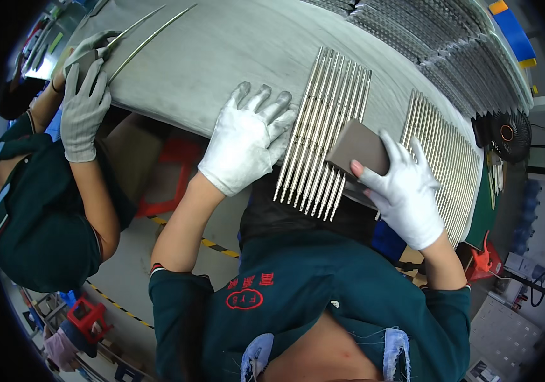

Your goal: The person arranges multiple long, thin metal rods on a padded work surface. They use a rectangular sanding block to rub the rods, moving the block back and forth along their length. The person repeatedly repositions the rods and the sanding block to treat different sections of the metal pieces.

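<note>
My left hand, in a white glove, lies palm down with its fingers spread at the left edge of a row of slim metal rods. The rods are shiny, ringed with grooves, and lie side by side with their near ends over the table edge. My right hand wears a white glove too, with bare skin showing at the thumb and a fingertip. Gripped along its right side is a flat brown-grey block, like a sanding sponge, resting across the rods. The block hides part of the rods.
A second row of metal rods lies to the right on the grey-covered table. Stacked grey trays stand at the far right, near a black fan. At left, a co-worker's gloved hands hold two thin rods.
</note>
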Demonstrator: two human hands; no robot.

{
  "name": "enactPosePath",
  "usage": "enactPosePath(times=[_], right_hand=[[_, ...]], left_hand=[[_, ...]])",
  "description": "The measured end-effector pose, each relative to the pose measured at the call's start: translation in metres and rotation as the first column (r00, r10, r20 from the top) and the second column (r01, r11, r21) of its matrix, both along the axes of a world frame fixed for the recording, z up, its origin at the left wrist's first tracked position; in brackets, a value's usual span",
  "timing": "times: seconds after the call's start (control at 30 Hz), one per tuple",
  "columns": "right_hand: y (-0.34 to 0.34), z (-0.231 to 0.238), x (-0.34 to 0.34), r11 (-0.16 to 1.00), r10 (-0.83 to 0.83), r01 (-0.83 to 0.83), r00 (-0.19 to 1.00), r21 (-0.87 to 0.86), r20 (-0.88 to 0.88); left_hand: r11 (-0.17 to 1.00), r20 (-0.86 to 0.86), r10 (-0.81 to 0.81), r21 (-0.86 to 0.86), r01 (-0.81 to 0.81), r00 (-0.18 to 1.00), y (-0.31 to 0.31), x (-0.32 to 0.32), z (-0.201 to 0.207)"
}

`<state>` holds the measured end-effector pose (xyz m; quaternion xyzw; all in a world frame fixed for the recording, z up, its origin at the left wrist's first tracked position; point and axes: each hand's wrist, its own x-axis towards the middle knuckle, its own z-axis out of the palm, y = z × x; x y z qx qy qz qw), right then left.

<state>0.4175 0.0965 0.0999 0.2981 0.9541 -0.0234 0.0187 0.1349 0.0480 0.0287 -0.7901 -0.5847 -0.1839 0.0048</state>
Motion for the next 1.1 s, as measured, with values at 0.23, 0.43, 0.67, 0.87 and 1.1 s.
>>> enactPosePath(times=[0.23,0.43,0.67,0.87,1.1], right_hand=[[0.042,0.007,-0.038,0.996,-0.018,0.032,0.987,0.088,-0.160],[0.031,0.000,0.003,0.998,-0.046,0.045,0.999,-0.041,-0.023],[0.032,-0.009,-0.024,0.997,-0.048,0.044,0.997,-0.065,-0.066],[0.034,-0.004,-0.017,0.996,-0.085,0.086,0.991,0.004,-0.104],[0.011,0.011,0.010,0.996,-0.047,0.049,0.999,-0.069,0.028]], left_hand=[[1.000,-0.068,-0.012,0.003,0.012,0.998,0.004,-0.004,-0.002],[0.996,0.014,-0.084,-0.035,0.085,0.996,0.011,0.019,0.010],[0.995,-0.005,-0.089,-0.039,0.089,0.996,0.007,-0.003,-0.001],[0.998,-0.041,0.011,-0.058,-0.014,0.999,-0.010,-0.024,-0.001],[0.997,-0.032,0.017,-0.076,-0.020,0.999,-0.011,-0.023,0.000]])
